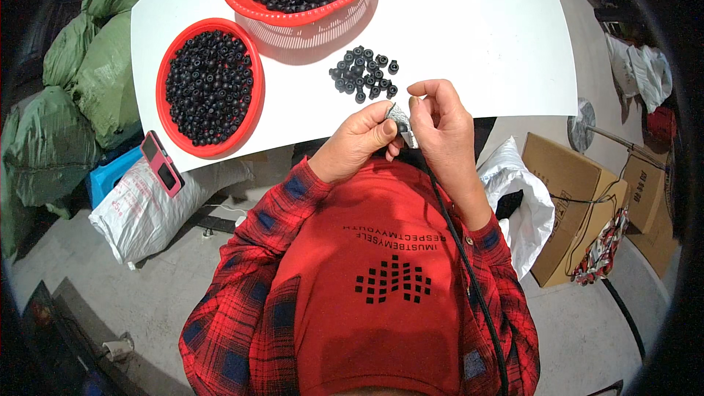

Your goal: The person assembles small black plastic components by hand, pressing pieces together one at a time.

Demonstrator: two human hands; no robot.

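In front of my chest, at the table's near edge, my two hands are close together. My left hand [361, 138] is closed, thumb against fingers, on a small grey-and-white piece [400, 119] whose kind I cannot make out. My right hand [447, 126] is beside it with curled fingers, thumb and forefinger pinched; what they hold is too small to tell. A black cable [460, 242] runs from near the hands down my front. Just beyond my fingers lies a loose pile of small black plastic pieces [359, 70] with round holes.
On the white table [477, 44] stand a red oval basket [258, 114] and a larger red basket [293, 20], both holding many black pieces. A pink-cased phone [163, 164] is by the left edge. Sacks [110, 66] lie left; a white bag [534, 213] and cartons [565, 227] stand right.
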